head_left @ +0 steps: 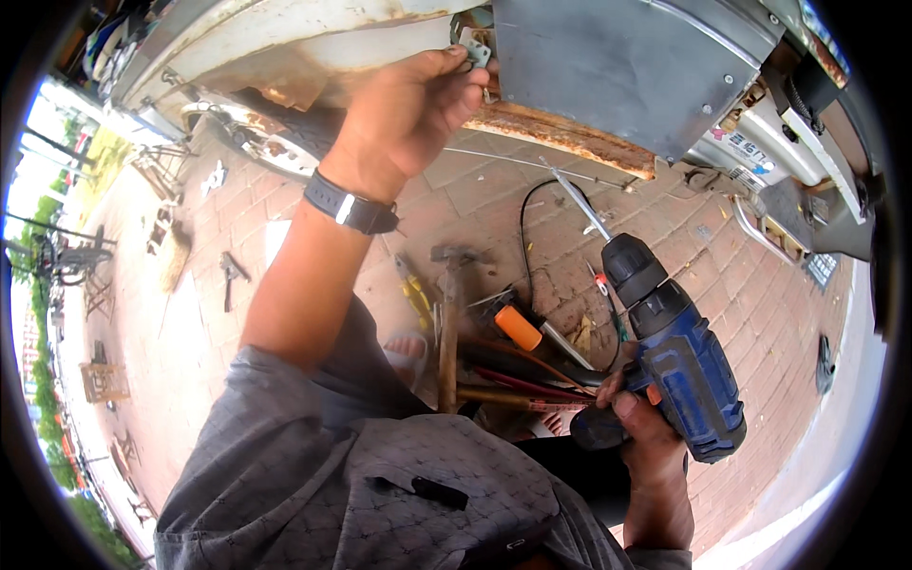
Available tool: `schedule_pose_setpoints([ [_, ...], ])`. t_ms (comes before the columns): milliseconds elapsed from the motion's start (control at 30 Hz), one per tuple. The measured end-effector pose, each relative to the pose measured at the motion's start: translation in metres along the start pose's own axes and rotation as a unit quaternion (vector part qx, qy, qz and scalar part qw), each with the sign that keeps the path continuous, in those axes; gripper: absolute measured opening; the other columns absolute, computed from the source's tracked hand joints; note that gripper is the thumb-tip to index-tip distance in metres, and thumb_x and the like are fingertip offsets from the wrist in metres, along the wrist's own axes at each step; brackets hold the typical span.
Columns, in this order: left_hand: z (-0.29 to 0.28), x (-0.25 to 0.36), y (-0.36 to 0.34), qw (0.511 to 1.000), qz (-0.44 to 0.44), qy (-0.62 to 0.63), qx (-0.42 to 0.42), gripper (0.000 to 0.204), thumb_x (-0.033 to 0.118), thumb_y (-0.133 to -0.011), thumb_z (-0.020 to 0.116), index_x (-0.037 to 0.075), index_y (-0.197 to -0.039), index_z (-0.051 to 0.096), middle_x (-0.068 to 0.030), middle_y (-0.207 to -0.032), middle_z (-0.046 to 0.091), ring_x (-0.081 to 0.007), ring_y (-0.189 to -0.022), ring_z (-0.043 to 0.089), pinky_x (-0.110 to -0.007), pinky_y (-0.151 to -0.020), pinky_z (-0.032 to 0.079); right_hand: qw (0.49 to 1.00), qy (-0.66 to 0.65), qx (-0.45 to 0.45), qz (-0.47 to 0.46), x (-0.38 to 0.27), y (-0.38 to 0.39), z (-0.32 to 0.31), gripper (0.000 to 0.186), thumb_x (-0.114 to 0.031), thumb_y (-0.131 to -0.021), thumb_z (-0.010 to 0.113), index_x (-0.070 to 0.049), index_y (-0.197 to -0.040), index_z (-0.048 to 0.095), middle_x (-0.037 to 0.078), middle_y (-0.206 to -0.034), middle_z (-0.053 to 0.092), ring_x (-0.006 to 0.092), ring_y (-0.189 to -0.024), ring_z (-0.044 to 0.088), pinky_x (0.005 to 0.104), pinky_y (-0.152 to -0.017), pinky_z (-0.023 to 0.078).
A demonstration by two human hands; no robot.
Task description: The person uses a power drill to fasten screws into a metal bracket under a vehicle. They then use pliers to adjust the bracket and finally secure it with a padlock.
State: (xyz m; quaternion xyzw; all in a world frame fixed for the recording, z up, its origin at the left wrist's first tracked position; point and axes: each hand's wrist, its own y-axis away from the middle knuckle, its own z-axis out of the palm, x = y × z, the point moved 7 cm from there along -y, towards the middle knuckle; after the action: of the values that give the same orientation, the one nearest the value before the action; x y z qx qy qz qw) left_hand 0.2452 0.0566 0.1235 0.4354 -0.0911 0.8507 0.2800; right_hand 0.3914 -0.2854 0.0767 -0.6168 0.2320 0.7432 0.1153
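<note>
Up at the vehicle's side, my left hand (408, 112) is closed, thumb and fingers pinching a small pale metal plate (478, 53) with holes in it. The plate sits against the gap between the rusty white body panel (313, 57) and a grey metal panel (617, 71). Lower right, my right hand (651, 426) is wrapped round the grip of a blue and black cordless drill (689, 370). A long bit (579, 201) juts from its chuck toward the upper left, apart from the panels. A watch (351, 206) is on my left wrist.
Below lie a hammer (449, 328), yellow-handled pliers (414, 293), an orange-handled tool (518, 326) and a black cable (523, 228). Another plier-like tool (229, 277) rests on the brick paving at left. A rusty sill (570, 141) runs under the grey panel.
</note>
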Motion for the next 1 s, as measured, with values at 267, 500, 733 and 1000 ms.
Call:
schedule_pose_setpoints([
  [267, 0.009, -0.025, -0.001, 0.992, 0.016, 0.12, -0.022, 0.015, 0.008, -0.1, 0.056, -0.006, -0.106, 0.059, -0.0182, -0.11, 0.067, -0.0232, -0.098, 0.069, -0.032, -0.089, 0.06, 0.995, -0.031, 0.062, -0.072, -0.017, -0.011, 0.036, 0.06, -0.009, -0.078, 0.079, 0.003, -0.13, 0.053, 0.012, -0.103, 0.064, 0.022, -0.08, 0.063, 0.0394, -0.074, 0.052],
  [500, 0.013, -0.029, -0.004, 0.983, 0.06, 0.172, -0.034, 0.013, 0.006, -0.098, 0.058, -0.005, -0.098, 0.064, -0.0119, -0.103, 0.066, -0.0279, -0.103, 0.067, -0.037, -0.096, 0.057, 0.995, 0.002, 0.077, -0.068, -0.006, -0.014, 0.041, 0.06, -0.012, -0.076, 0.081, 0.002, -0.128, 0.055, 0.012, -0.093, 0.065, 0.0229, -0.079, 0.064, 0.0387, -0.075, 0.052],
  [733, 0.028, -0.039, -0.014, 0.983, 0.096, 0.155, 0.004, 0.01, 0.003, -0.097, 0.057, -0.006, -0.098, 0.062, -0.0129, -0.1, 0.065, -0.0283, -0.099, 0.067, -0.038, -0.092, 0.058, 0.995, 0.013, 0.081, -0.061, 0.002, -0.015, 0.043, 0.054, -0.012, -0.075, 0.08, 0.001, -0.123, 0.056, 0.011, -0.085, 0.064, 0.0225, -0.075, 0.064, 0.0364, -0.074, 0.052],
  [1000, 0.027, -0.042, -0.028, 0.988, 0.095, 0.087, 0.084, 0.009, 0.002, -0.096, 0.054, -0.005, -0.099, 0.058, -0.0123, -0.099, 0.062, -0.0261, -0.091, 0.066, -0.037, -0.083, 0.059, 0.998, 0.02, 0.036, -0.045, -0.005, -0.028, 0.043, 0.046, -0.006, -0.075, 0.073, -0.002, -0.118, 0.056, 0.01, -0.084, 0.063, 0.0212, -0.076, 0.064, 0.0346, -0.073, 0.052],
])
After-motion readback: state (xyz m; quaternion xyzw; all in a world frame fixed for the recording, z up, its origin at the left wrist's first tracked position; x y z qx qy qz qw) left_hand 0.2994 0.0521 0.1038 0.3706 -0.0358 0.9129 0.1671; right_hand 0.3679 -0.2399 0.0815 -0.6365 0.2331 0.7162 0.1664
